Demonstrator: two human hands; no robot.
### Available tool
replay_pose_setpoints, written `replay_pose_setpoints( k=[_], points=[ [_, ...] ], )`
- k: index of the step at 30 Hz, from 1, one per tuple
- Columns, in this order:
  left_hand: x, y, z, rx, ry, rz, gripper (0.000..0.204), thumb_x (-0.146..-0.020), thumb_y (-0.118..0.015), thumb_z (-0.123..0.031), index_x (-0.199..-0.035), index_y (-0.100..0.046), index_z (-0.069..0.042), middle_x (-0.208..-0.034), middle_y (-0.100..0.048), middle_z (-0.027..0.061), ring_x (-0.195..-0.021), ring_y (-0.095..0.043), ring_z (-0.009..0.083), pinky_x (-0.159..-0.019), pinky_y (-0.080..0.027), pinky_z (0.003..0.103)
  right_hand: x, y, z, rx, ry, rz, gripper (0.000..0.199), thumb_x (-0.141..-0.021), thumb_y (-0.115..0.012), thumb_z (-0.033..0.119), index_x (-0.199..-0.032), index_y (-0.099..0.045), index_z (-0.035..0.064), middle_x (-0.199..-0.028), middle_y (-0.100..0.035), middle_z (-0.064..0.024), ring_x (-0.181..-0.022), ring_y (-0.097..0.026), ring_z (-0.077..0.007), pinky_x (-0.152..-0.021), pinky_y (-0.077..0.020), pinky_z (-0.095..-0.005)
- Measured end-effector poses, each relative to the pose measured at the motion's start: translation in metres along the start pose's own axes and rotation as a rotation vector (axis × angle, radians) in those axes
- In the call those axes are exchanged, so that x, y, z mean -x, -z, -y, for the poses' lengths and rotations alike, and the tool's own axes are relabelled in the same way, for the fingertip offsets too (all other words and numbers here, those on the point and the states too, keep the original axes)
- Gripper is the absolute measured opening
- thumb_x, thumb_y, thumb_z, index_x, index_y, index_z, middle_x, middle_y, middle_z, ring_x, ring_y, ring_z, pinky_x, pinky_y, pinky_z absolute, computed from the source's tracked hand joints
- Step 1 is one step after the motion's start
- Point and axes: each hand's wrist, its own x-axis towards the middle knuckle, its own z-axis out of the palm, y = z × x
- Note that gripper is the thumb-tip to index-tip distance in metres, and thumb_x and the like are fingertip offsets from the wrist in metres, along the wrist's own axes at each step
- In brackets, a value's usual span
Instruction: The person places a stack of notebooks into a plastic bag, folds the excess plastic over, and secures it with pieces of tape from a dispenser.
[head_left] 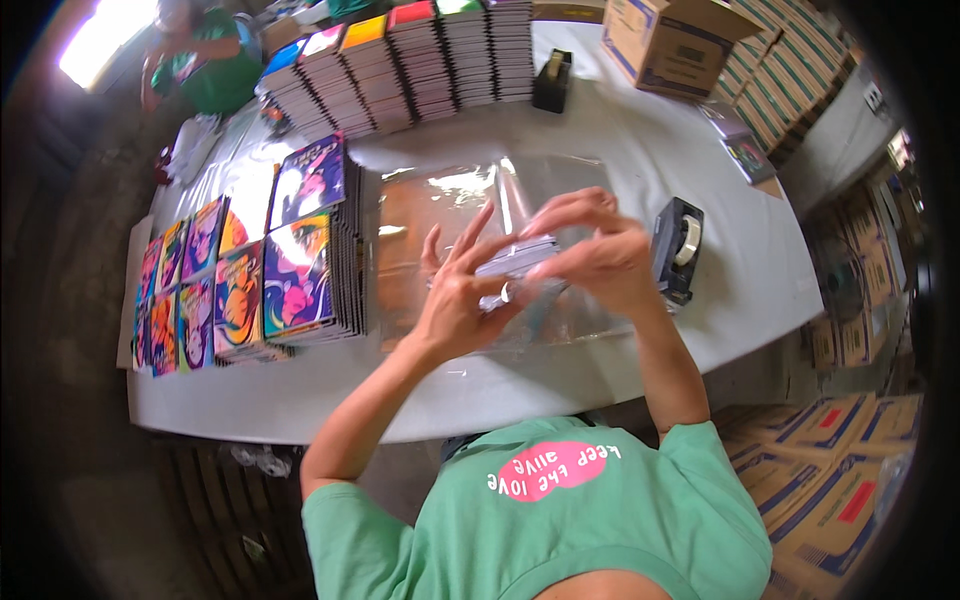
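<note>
Over the middle of the table, a small block with pale layered edges (518, 258) is held up between my two hands. Motion blur and fingers hide its exact kind. My left hand (460, 295) has its thumb and index finger about the block's near left end, its other fingers stretched upward. From the right, my right hand (597, 245) grips it between thumb and curled fingers. Beneath both hands lie clear plastic sheets (400, 205), shiny and overlapping. A black tape dispenser (678, 250) with a pale roll stands just right of my right hand.
Stacks of colourful illustrated notebooks (297, 275) stand left. Taller stacks (418, 65) line the back, beside a second tape dispenser (552, 80). An open cardboard box (670, 50) sits far right. Cartons (840, 480) lie low at right. Another person (210, 65) is at far left.
</note>
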Motion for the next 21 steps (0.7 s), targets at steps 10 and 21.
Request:
replay_pose_setpoints(
  k=[10,21],
  points=[
    [0.029,0.003,-0.023,0.028,0.378,-0.410,0.051,-0.053,-0.083,-0.049,-0.092,-0.071,-0.019,-0.142,-0.031,0.0133,-0.134,-0.022,0.0386,-0.103,-0.015,0.055,0.071,-0.039,-0.020,-0.098,-0.630,-0.127,0.040,-0.066,-0.081,0.026,-0.099,-0.062,0.0128,-0.139,-0.036,-0.0146,-0.127,-0.038,-0.0310,-0.104,-0.0314,-0.0430],
    [-0.003,-0.001,0.009,0.308,0.690,-0.075,0.025,-0.063,-0.083,-0.029,-0.084,-0.075,-0.016,-0.105,-0.064,0.0138,-0.101,-0.060,0.0217,-0.087,-0.047,0.034,0.042,-0.037,-0.034,-0.387,-1.012,-0.066,0.060,-0.063,-0.084,0.019,-0.114,-0.058,0.0006,-0.121,-0.051,-0.0120,-0.103,-0.053,-0.0177,-0.086,-0.0441,-0.0278]
  ],
)
